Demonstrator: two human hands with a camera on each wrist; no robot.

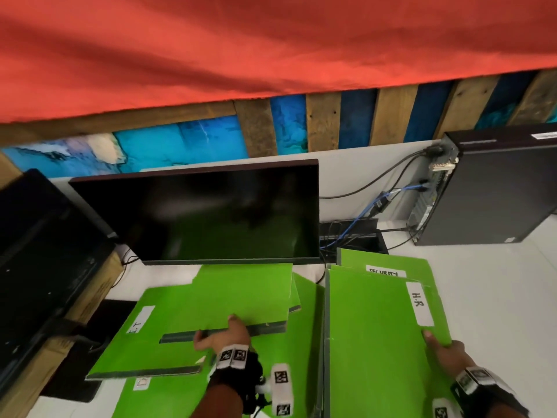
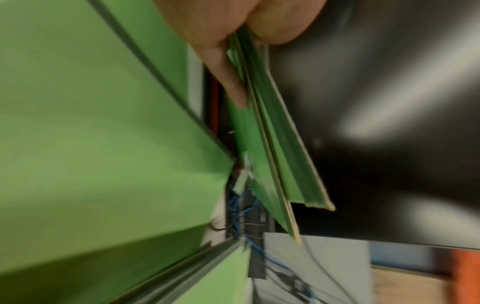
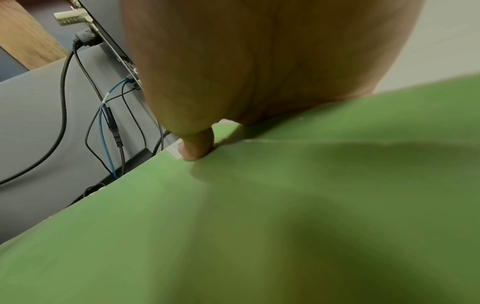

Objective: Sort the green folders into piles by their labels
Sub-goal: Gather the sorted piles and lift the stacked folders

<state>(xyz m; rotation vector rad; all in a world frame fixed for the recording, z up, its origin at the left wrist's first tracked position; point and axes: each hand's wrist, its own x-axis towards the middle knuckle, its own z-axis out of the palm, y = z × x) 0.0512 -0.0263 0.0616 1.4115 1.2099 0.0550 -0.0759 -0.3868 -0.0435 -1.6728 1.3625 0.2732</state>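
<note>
My left hand [image 1: 224, 334] grips the near edge of a green folder [image 1: 241, 294], thumb on top, and holds it above a folder labelled I.T [image 1: 150, 336]. In the left wrist view the fingers [image 2: 233, 67] pinch that folder's layered edge [image 2: 272, 144]. A green folder labelled H-R [image 1: 379, 333] lies at the right, and my right hand [image 1: 438, 346] holds its right edge with the thumb on top. In the right wrist view a fingertip [image 3: 194, 150] presses on its green cover [image 3: 259, 216]. Behind it lies a folder labelled SECURITY [image 1: 388, 263]. More green folders [image 1: 168, 396] lie under the left ones.
A dark monitor [image 1: 211, 212] stands just behind the folders. A black computer case [image 1: 494, 188] with cables [image 1: 370, 206] sits at the back right on the white desk [image 1: 497, 297]. A black device on a cardboard box [image 1: 39, 267] is at the left.
</note>
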